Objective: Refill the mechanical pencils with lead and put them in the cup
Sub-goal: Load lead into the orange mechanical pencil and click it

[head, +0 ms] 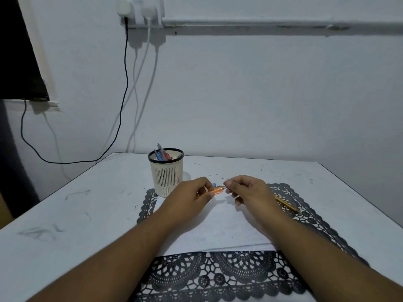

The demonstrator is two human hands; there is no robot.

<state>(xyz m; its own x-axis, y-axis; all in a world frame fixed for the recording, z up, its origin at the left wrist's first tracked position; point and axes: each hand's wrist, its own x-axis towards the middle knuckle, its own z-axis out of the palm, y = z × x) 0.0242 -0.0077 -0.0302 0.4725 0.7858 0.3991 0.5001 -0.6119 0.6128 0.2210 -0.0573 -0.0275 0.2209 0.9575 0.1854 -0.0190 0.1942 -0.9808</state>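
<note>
Step judged: feeding lead into orange pencil (pixel 218 190), held mid-air over white paper (pixel 218 225), just right of cup (pixel 166 172). Left hand (pixel 189 198) gripped barrel, fingers curled round it. Right hand (pixel 244 189) pinched something thin at pencil's open end, thumb and forefinger together; lead itself too fine to see. Next move likely called for steady, straight push without snapping. Pencil looked translucent orange, short visible section. Yellow pencil (pixel 287 205) lay on black lace mat (pixel 218 275), right. Cup held blue and red pens.

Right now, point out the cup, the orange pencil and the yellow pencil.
cup (pixel 166 179), head view, slatted side wall.
orange pencil (pixel 218 190), head view, barrel between the hands.
yellow pencil (pixel 287 205), head view, shaft lying on the mat.
</note>
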